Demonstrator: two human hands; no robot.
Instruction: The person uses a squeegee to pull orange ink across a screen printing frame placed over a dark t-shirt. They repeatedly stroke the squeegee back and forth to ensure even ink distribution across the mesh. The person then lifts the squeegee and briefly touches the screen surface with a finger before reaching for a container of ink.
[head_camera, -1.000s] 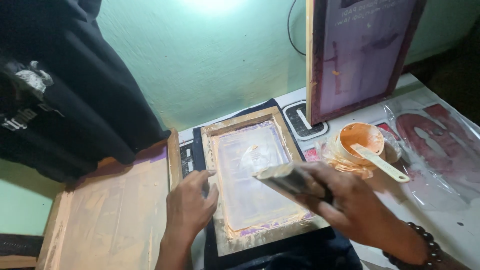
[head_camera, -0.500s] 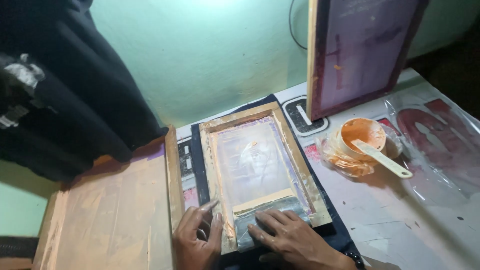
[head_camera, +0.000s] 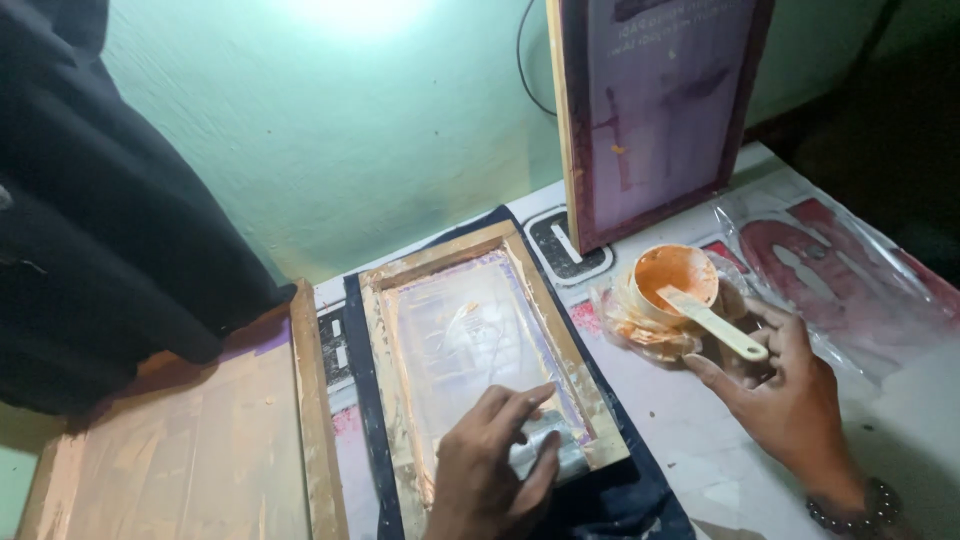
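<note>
right hand (head_camera: 790, 400) has left the squeegee (head_camera: 545, 455) and moved off the wooden screen frame (head_camera: 540, 290) to the right, now open, fingers spread beside the orange paint cup (head_camera: 672, 280), touching the end of the pale spatula (head_camera: 715, 323). left hand (head_camera: 490, 460) moved from the frame's left edge onto the squeegee at the lower end of the mesh, fingers laid over it. squeegee went from lifted a second ago to resting flat on the screen. camera view shifted slightly.

Left hand (head_camera: 490, 465) on squeegee (head_camera: 545, 455) in screen frame (head_camera: 480, 350), right hand (head_camera: 785, 400) near spatula (head_camera: 715, 322)
</note>
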